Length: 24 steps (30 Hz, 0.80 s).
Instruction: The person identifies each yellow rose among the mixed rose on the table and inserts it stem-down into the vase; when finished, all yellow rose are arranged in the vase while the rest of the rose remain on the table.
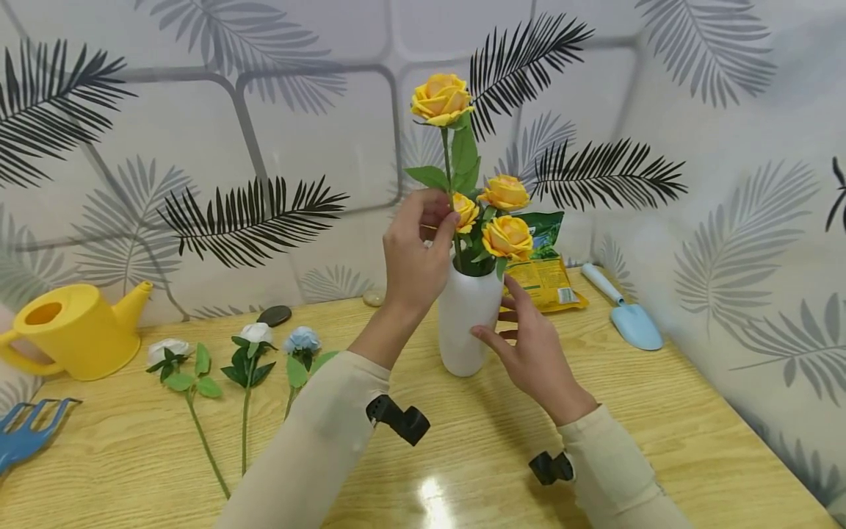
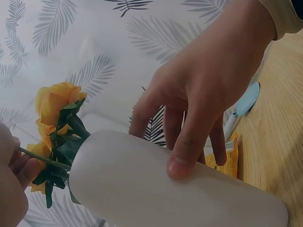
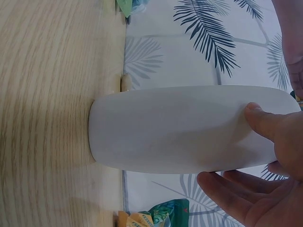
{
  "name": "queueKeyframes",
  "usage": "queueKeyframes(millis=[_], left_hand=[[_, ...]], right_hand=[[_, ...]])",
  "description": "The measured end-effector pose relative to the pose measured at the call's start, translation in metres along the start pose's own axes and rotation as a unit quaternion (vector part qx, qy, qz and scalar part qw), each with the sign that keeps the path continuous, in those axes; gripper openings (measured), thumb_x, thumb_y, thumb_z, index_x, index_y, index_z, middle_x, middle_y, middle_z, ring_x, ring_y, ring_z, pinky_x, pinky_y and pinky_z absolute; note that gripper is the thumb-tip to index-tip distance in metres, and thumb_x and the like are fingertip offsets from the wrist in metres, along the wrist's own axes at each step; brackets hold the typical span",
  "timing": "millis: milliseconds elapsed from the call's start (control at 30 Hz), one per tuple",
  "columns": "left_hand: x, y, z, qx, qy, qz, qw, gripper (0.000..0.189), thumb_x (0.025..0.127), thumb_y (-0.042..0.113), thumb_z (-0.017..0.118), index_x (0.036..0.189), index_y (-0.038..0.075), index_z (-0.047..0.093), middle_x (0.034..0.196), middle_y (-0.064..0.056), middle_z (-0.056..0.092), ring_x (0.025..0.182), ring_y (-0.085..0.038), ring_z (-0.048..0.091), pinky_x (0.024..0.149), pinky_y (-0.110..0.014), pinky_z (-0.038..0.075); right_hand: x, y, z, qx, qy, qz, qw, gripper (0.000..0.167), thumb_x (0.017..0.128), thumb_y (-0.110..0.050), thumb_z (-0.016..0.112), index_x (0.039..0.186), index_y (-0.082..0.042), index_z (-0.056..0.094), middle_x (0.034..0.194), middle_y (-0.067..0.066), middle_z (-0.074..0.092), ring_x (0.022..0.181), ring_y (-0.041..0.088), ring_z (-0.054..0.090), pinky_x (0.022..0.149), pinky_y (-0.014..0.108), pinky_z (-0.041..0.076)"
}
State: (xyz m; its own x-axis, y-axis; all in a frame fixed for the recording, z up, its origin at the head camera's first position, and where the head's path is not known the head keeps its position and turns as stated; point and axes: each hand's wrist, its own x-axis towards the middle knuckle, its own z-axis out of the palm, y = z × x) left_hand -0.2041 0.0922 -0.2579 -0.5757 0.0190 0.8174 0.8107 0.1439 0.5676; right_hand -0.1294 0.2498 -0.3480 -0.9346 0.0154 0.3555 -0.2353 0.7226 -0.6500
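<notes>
A white vase (image 1: 463, 327) stands upright on the wooden table, with three short yellow roses (image 1: 507, 236) in its mouth. My left hand (image 1: 416, 250) pinches the stem of a taller yellow rose (image 1: 441, 101), whose head rises well above the others. In the left wrist view that stem (image 2: 47, 160) runs down into the flowers at the vase mouth; its lower end is hidden. Around the right side of the vase, my right hand (image 1: 538, 356) holds it, thumb on the front and fingers along the far side, as the right wrist view also shows.
White roses (image 1: 256, 334) and a blue rose (image 1: 302, 340) lie at the left. Beyond them are a yellow watering can (image 1: 86, 330) and a blue hand rake (image 1: 29, 433). A yellow-green packet (image 1: 542, 279) and a light-blue trowel (image 1: 634, 325) lie behind right, near dark (image 1: 274, 316) stones' wall side.
</notes>
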Motion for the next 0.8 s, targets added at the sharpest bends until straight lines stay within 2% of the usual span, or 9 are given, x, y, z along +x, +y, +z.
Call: queueKeyframes(millis=[167, 467, 667, 800], left_hand=[[-0.001, -0.002, -0.001, -0.006, -0.003, -0.030, 0.9995, 0.014, 0.093, -0.002, 0.067, 0.106, -0.007, 0.062, 0.091, -0.022, 0.067, 0.081, -0.032, 0.070, 0.071, -0.039, 0.060], [-0.015, -0.004, 0.000, -0.009, 0.000, -0.050, 0.9987, 0.014, 0.092, -0.002, 0.068, 0.105, -0.006, 0.064, 0.091, -0.021, 0.068, 0.079, -0.031, 0.068, 0.070, -0.036, 0.059], [-0.027, -0.009, 0.000, -0.007, 0.000, -0.044, 0.9990, 0.011, 0.091, -0.001, 0.069, 0.101, -0.006, 0.065, 0.089, -0.020, 0.068, 0.078, -0.030, 0.068, 0.069, -0.035, 0.060], [-0.036, -0.014, 0.001, 0.009, -0.009, -0.029, 0.9995, 0.009, 0.090, -0.001, 0.070, 0.097, -0.005, 0.067, 0.087, -0.018, 0.069, 0.075, -0.028, 0.067, 0.064, -0.034, 0.057]], right_hand=[[-0.001, 0.001, 0.000, -0.002, 0.003, -0.003, 1.0000, 0.085, 0.092, -0.023, 0.074, 0.156, -0.001, 0.024, 0.136, 0.028, 0.058, 0.108, 0.041, 0.069, 0.086, 0.051, 0.060], [0.000, 0.000, 0.000, -0.005, 0.003, 0.003, 1.0000, 0.085, 0.092, -0.025, 0.073, 0.157, -0.001, 0.024, 0.137, 0.028, 0.058, 0.109, 0.039, 0.069, 0.087, 0.051, 0.059], [0.000, -0.001, 0.001, -0.004, 0.003, 0.002, 1.0000, 0.084, 0.092, -0.024, 0.073, 0.157, -0.001, 0.024, 0.137, 0.027, 0.058, 0.108, 0.039, 0.069, 0.087, 0.050, 0.059], [0.000, -0.001, 0.002, -0.006, 0.005, -0.002, 1.0000, 0.084, 0.092, -0.024, 0.074, 0.156, -0.001, 0.024, 0.136, 0.027, 0.058, 0.107, 0.039, 0.070, 0.086, 0.049, 0.060]])
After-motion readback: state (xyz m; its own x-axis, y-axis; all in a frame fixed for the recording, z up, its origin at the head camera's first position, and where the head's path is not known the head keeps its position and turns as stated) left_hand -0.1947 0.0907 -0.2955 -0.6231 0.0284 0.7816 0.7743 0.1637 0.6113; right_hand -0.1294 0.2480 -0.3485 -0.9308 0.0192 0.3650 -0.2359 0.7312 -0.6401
